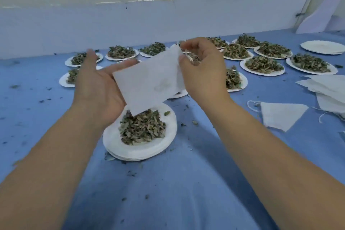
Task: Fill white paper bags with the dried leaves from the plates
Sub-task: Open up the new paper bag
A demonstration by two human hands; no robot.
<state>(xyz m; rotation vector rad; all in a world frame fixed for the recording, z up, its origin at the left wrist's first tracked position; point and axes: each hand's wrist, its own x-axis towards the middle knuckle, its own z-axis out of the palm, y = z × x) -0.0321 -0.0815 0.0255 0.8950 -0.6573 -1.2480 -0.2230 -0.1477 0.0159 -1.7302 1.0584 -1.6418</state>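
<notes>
A flat white paper bag [149, 80] is held tilted in the air between both hands. My left hand [97, 87] supports its lower left end, palm up, with the thumb lying along the bag's edge. My right hand [203, 69] pinches the bag's upper right edge. Directly below the bag is a stack of white paper plates [119, 147], and a heap of dried green-brown leaves [142, 129] lies on the top plate.
Several more plates of dried leaves [264, 64] stand in rows across the blue cloth behind my hands. An empty plate stack [323, 47] sits far right. Spare white bags [328, 87] and one folded bag with a string [280, 115] lie at right. Leaf crumbs dot the cloth.
</notes>
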